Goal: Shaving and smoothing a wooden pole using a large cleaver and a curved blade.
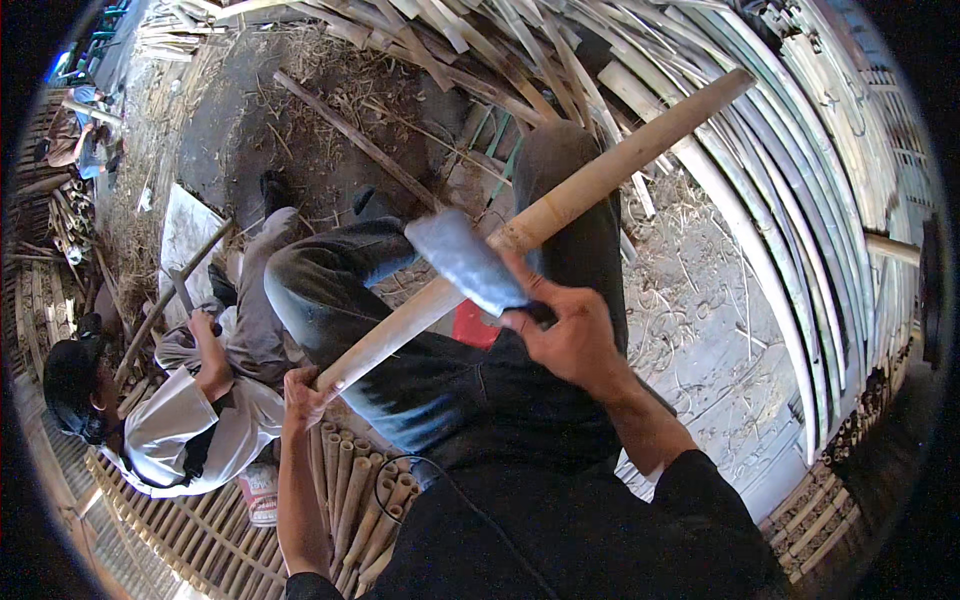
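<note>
A pale bamboo pole (620, 155) lies slantwise across my legs, its far end up to the right. My left hand (303, 398) is closed around its near end. My right hand (570, 335) grips the dark handle of a broad-bladed cleaver (465, 262). The wide grey blade crosses the middle of the pole and looks to be against it; motion blurs its edge slightly. Fingers of my right hand hide most of the handle. Below the blade, a small red piece (476, 326) shows between my thighs.
Long split bamboo strips (790, 240) curve along the right. Cut bamboo tubes (350, 490) and a bucket (262, 495) stand at lower left. Close on the left sits a co-worker (200, 420) with a blade and a pole. Shavings litter the floor (710, 330); another person (88, 130) sits farther off.
</note>
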`<state>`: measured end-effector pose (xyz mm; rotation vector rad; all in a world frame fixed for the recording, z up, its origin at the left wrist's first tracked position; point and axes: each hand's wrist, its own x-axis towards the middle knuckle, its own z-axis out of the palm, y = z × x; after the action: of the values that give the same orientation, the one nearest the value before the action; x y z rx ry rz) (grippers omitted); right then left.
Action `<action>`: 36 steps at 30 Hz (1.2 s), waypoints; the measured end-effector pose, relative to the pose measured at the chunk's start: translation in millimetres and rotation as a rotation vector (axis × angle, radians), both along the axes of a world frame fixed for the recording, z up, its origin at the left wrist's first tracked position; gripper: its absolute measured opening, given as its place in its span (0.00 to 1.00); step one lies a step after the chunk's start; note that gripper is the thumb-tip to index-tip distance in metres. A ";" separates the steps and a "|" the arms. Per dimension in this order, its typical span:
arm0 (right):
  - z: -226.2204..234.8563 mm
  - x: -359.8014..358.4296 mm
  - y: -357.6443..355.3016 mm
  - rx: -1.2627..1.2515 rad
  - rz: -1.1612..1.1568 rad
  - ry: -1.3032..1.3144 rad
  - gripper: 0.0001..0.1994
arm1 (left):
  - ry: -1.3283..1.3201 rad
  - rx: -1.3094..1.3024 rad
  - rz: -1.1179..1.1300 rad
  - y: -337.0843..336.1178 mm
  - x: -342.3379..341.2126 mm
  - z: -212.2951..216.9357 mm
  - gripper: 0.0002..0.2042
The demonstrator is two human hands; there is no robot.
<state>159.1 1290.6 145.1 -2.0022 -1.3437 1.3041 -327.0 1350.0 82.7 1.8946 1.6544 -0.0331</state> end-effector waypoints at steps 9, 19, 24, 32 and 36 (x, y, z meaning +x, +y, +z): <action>-4.2 11.9 2.6 0.270 -0.329 -0.194 0.35 | -0.016 -0.080 0.006 10.6 14.2 12.7 0.41; -7.4 41.8 6.2 0.321 -0.412 -0.325 0.39 | 0.016 -0.099 0.026 2.1 5.6 -3.4 0.44; -9.7 -6.2 -12.4 0.246 -0.108 -0.188 0.37 | 0.169 0.381 0.000 -33.2 8.7 -13.9 0.41; 5.4 33.1 23.9 0.137 -0.410 -0.372 0.35 | 0.002 0.388 0.093 -29.2 28.1 -21.3 0.39; -16.6 5.3 8.1 0.382 -0.212 -0.331 0.37 | -0.057 0.429 0.112 -38.0 17.5 -19.0 0.37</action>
<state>164.4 1298.7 128.4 -2.0684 -1.3507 0.5863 -309.5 1312.0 63.7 2.0783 1.8327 0.4509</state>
